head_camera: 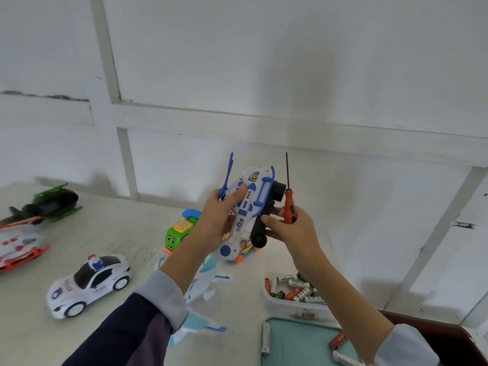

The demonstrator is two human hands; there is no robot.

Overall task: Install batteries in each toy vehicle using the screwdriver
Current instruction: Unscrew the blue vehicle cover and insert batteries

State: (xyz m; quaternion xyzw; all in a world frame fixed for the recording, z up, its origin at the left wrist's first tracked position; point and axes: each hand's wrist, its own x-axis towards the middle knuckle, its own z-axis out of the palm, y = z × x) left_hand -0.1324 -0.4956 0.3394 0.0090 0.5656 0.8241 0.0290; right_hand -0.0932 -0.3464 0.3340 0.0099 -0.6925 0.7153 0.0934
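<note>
We hold a white-and-blue plastic toy helicopter (247,207) up above the white surface (34,331).

Our left hand (219,217) wraps around its body, thumb on top; our right hand (293,231) steadies its black underside with its fingers and pinches an orange-handled screwdriver (289,199), shaft pointing up. Below us lie a white toy airplane (200,291), a green toy phone car (178,231), a white police car (89,283), a clear tub of batteries (295,303) and a teal tray (298,344).
</note>
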